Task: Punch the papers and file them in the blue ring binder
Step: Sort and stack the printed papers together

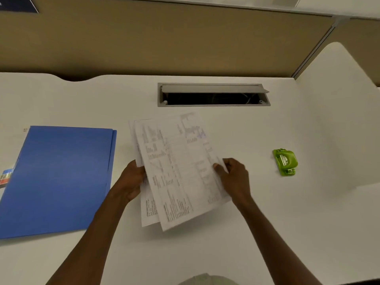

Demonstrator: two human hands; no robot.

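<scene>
A loose sheaf of printed white papers (176,167) is held above the middle of the white desk, fanned out and uneven. My left hand (131,179) grips the sheaf's left edge, fingers hidden behind the sheets. My right hand (234,177) pinches the right edge with the thumb on top. The blue ring binder (57,177) lies closed and flat on the desk to the left of my hands. A small green hole punch (285,162) sits on the desk to the right, well apart from my right hand.
An open cable hatch (213,95) with a raised grey lid is set into the desk (267,212) behind the papers. A tan partition wall (164,42) runs along the back. A colourful item (5,177) pokes out by the binder's left edge.
</scene>
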